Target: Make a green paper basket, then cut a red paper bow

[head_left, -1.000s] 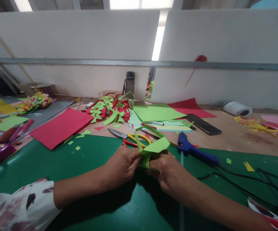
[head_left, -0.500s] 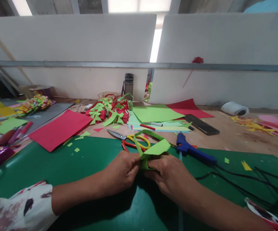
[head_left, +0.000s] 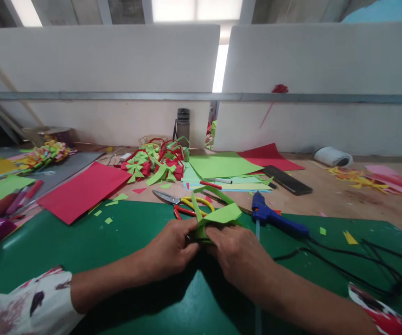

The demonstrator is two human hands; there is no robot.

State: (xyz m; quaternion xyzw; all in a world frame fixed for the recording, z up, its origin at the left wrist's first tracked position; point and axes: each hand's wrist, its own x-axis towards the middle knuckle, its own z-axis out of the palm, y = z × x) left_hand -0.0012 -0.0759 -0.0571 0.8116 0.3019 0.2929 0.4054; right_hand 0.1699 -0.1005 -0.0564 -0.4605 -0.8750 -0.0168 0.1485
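Grips a paper piece [head_left: 221, 215] with both hands, low over the near middle of a green mat [head_left: 117, 232]. Closes the left hand [head_left: 171, 249] on its left end, fingers curled and thumb pressed to the paper. Clamps the right hand [head_left: 235, 258] over its right and lower part, fingers folded down, hiding the bottom of the piece. Works with light green paper, matte, folded into a flat, pointed flap that tilts up toward the right. Shows darker green strips rising behind the flap and arching over it in a loop, with one strip standing at a slant on the left. Cannot tell how the hidden underside is folded.

Has scissors [head_left: 183, 202] just beyond the hands at the mat's far edge, yellow and red handles near the piece, blades pointing left. Has a blue glue gun [head_left: 277, 218] just right of the piece, lying on its side, with a black cord [head_left: 343, 260] trailing right across the mat. Faces a red sheet [head_left: 82, 190] further left, overlapping the mat's edge, and a heap of red and green cuttings [head_left: 155, 163] beyond the scissors. Faces also a green sheet [head_left: 221, 164], a phone [head_left: 287, 180] and a bottle [head_left: 183, 122] against the back wall.
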